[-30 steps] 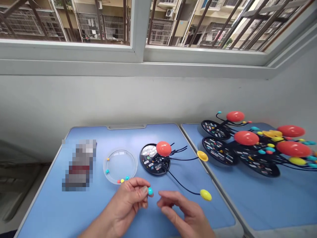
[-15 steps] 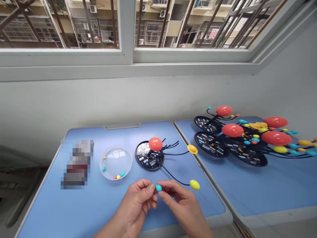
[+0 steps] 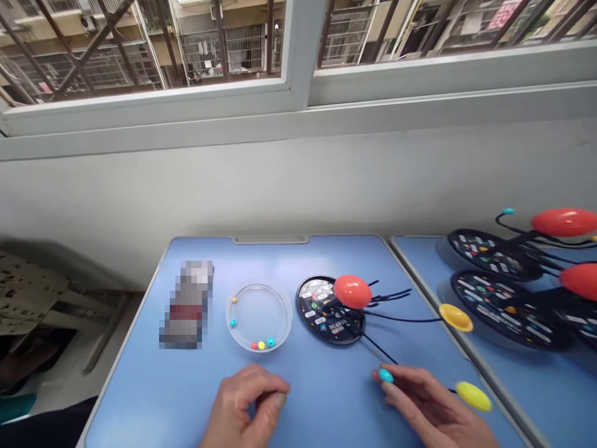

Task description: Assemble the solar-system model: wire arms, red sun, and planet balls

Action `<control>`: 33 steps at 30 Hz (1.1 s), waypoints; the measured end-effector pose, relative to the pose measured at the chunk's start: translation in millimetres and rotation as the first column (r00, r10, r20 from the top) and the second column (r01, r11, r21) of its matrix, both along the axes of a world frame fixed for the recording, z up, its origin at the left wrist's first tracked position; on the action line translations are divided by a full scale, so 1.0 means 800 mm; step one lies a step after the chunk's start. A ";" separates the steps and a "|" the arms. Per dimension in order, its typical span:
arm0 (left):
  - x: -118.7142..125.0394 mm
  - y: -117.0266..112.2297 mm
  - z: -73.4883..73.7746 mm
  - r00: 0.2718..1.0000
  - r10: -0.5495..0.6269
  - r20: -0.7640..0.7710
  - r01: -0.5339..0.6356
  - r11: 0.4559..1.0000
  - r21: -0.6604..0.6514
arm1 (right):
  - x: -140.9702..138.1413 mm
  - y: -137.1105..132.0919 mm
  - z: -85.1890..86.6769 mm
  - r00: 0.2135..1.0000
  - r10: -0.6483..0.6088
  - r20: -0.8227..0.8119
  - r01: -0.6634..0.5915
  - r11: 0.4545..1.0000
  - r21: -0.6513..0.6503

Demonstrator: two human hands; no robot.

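A small turquoise ball (image 3: 385,375) is pinched between the thumb and index finger of my right hand (image 3: 433,404). My left hand (image 3: 249,401) hovers over the blue table, thumb and forefinger tips together with nothing visible between them. Beyond my hands stands a planet model: a round black printed base (image 3: 321,311), a red ball (image 3: 353,291) above it and several thin black arms. One arm ends in a yellow ringed planet (image 3: 456,317); another, partly behind my right hand, ends in a yellow ball (image 3: 474,396).
A clear round dish (image 3: 259,317) with several small coloured balls sits left of the model. Farther left lies a pixelated, blurred-out item (image 3: 189,305). More planet models (image 3: 508,311) stand on the adjoining table at right. Somebody's patterned clothing (image 3: 28,286) shows at far left.
My hands have come apart. The turquoise ball, earlier between both hands, has gone right in my right hand. My view has turned left, so the scene sits farther right.
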State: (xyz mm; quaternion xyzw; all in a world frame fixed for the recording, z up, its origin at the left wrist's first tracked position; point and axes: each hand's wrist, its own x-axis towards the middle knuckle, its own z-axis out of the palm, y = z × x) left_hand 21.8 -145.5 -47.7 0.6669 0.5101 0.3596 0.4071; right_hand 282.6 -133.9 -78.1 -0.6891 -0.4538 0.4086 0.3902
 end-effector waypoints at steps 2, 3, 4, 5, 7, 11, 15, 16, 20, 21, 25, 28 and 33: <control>0.003 0.006 0.001 0.999 -0.019 -0.031 0.020 0.998 0.052 | -0.002 0.004 0.005 1.000 -0.005 -0.021 0.006 1.000 0.021; 0.011 0.010 0.001 0.998 -0.055 -0.038 0.058 0.995 0.080 | -0.004 0.006 0.008 0.999 -0.002 -0.035 0.003 0.999 0.037; 0.022 0.015 0.002 0.993 -0.109 -0.040 0.112 0.989 0.100 | -0.005 0.006 0.011 0.999 0.008 -0.049 -0.006 0.999 0.052; 0.037 0.020 0.004 0.985 -0.168 -0.040 0.171 0.980 0.103 | -0.007 0.006 0.013 0.998 0.019 -0.061 -0.015 0.998 0.064; 0.074 0.033 0.013 0.959 -0.283 -0.029 0.284 0.958 0.043 | -0.008 0.003 0.017 0.996 0.052 -0.079 -0.045 0.995 0.088; 0.154 0.073 0.032 0.929 -0.369 0.009 0.365 0.913 -0.182 | -0.003 -0.009 0.021 0.992 0.100 -0.075 -0.087 0.983 0.164; 0.206 0.116 0.030 0.964 -0.267 -0.023 0.258 0.949 -0.181 | 0.012 -0.019 0.019 0.998 0.056 -0.033 -0.049 0.983 0.179; 0.214 0.123 0.027 0.968 -0.247 -0.035 0.237 0.956 -0.175 | 0.016 -0.020 0.017 0.998 0.050 -0.030 -0.044 0.982 0.182; 0.231 0.138 0.018 0.973 -0.216 -0.086 0.200 0.965 -0.167 | 0.027 -0.021 0.012 0.998 0.063 -0.027 -0.056 0.979 0.197; 0.234 0.140 0.017 0.974 -0.202 -0.098 0.183 0.968 -0.174 | 0.029 -0.020 0.011 0.997 0.065 -0.029 -0.058 0.979 0.196; 0.240 0.146 0.017 0.987 -0.117 -0.108 0.090 0.969 -0.231 | 0.030 -0.016 0.010 0.996 0.056 -0.064 -0.043 0.981 0.189; 0.236 0.144 0.018 0.987 -0.118 -0.106 0.088 0.964 -0.250 | 0.032 -0.009 0.012 0.989 0.028 -0.142 0.001 0.981 0.195; 0.218 0.122 0.018 0.950 -0.258 -0.177 0.223 0.955 -0.197 | 0.038 0.005 0.019 0.954 -0.005 -0.300 0.061 0.983 0.175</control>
